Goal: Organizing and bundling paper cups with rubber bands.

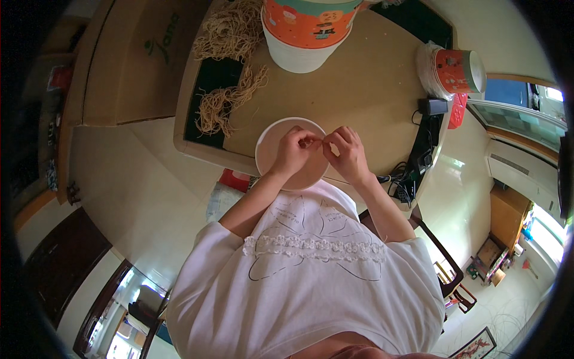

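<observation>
A round white bucket (305, 175), smooth-walled and open-mouthed, is placed at the table edge against the person's white shirt (311, 293); what supports it cannot be told. Above its mouth the left hand (293, 151) is held with fingers curled, and over its right rim the right hand (348, 154) is held likewise. The two sets of fingertips are brought almost together in small pinches — how tightly they are closed, and whether a fine thread or anything else is gripped, cannot be told at this size.

The table is covered with a flat, matte brown board (323, 99). On its left, kinked beige strings are heaped in a thick upper tangle (230, 33) and a looser lower bundle (224, 109). Tapered white tubs with a glossy orange band are nested in a stack (308, 36) at the far side; an orange-printed tub (452, 70) is laid sideways at the right, partly wrapped in crinkled clear film (425, 70). The shirt is crossed by ruffled lace (317, 248).
</observation>
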Motion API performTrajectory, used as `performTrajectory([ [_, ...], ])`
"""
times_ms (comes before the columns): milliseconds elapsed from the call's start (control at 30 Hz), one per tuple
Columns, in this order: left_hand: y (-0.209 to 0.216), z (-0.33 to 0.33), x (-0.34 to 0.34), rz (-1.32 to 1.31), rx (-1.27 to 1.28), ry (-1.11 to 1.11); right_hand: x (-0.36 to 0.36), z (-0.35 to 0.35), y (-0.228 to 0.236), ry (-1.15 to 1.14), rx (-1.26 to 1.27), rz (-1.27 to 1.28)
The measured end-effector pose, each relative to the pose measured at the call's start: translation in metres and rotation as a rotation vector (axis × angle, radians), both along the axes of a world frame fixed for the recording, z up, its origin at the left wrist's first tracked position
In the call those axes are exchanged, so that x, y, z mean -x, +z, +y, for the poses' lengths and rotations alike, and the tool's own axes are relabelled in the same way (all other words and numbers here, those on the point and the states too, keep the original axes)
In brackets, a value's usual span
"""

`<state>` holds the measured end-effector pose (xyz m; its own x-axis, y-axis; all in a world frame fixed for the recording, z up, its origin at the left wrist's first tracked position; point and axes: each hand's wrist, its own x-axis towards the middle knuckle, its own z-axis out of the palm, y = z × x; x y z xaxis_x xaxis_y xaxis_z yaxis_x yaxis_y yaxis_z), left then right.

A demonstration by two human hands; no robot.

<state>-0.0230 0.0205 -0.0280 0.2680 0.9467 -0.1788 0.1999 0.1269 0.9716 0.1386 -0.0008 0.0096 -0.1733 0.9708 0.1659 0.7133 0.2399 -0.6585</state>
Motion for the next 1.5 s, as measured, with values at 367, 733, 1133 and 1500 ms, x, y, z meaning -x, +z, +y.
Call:
performTrajectory([
  [367,-0.021,-0.006,0.006,-0.041,0.065,0.021,0.001,-0.001,0.003,-0.029,0.018,0.024],
  [733,-0.017,-0.005,0.015,0.052,0.154,-0.031,0.001,-0.005,0.0,-0.054,0.183,0.123],
  [1133,-0.019,-0.005,0.008,-0.129,0.16,0.034,0.002,-0.001,0.007,-0.004,0.123,0.038],
  [1500,-0.016,0.0,0.01,-0.078,0.252,-0.041,0.003,0.001,0.002,0.02,0.019,-0.069],
])
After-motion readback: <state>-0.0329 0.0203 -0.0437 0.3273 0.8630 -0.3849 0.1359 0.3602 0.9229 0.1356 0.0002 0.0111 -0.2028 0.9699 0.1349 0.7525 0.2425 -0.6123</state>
